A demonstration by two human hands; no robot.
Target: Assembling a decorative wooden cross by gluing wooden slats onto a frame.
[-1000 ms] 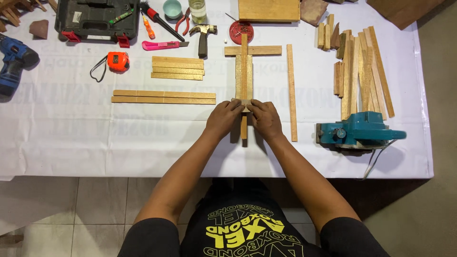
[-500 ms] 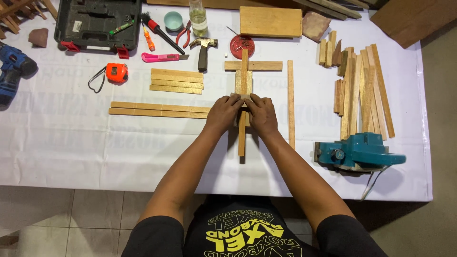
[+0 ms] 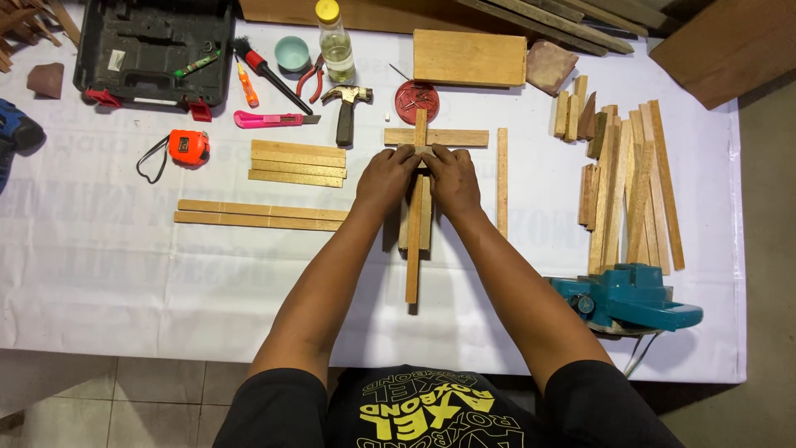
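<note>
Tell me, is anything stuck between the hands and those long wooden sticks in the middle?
No. The left hand and right hand already rest directly on the bundle of wooden strips, side by side at its upper part. Nothing visible lies between hands and wood.

- The wooden strips (image 3: 414, 241) under both hands were pale, bare, matt timber with a smooth planed look.
- The table cover (image 3: 99, 274) around the hands looked like thin white cloth or plastic sheet, matt and faintly creased.
- Just beyond the left hand (image 3: 387, 176), the hammer (image 3: 345, 108) showed a dull metal head and a dark handle.
- Farther left of that hand, the tape measure (image 3: 188, 147) was glossy orange plastic.
- Right of the right hand (image 3: 452, 179), the loose slats (image 3: 630, 191) were raw, unfinished wood.
- Near the right forearm, the power tool (image 3: 630, 300) had a teal plastic shell with a slight sheen.
</note>
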